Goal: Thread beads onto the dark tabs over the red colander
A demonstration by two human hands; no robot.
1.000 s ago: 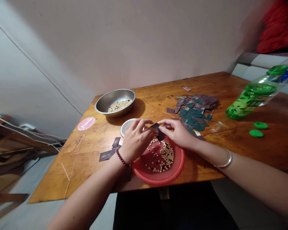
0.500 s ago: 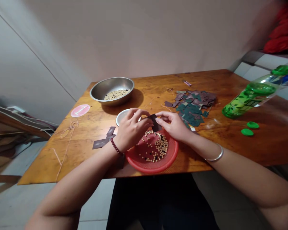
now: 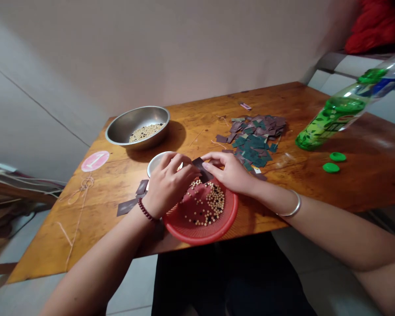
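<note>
Between my two hands is a dark brown flat rectangular piece (image 3: 203,171), like leather or cloth, above the far rim of a red mesh basket (image 3: 231,221). My right hand (image 3: 233,174) pinches its right side between thumb and fingers. Bent over its left side, the fingers of my left hand (image 3: 169,182) are closed on it, their tips partly hidden. Small pale and dark beads (image 3: 216,198) lie in the basket. A white bowl (image 3: 154,164) stands behind my left hand, partly covered by it. More dark pieces (image 3: 127,207) lie beside my left wrist.
On the wooden table (image 3: 191,125) are a steel bowl (image 3: 113,137) of beads and a heap of brown and green pieces (image 3: 255,147). To the right stand a green bottle (image 3: 332,112) and two green caps (image 3: 331,167). A round pink "1" label (image 3: 95,161) and string (image 3: 82,188) lie left.
The view has turned slightly, so most things sit further left in it. Both hands stay at the dark piece over the basket, with only small finger shifts.
</note>
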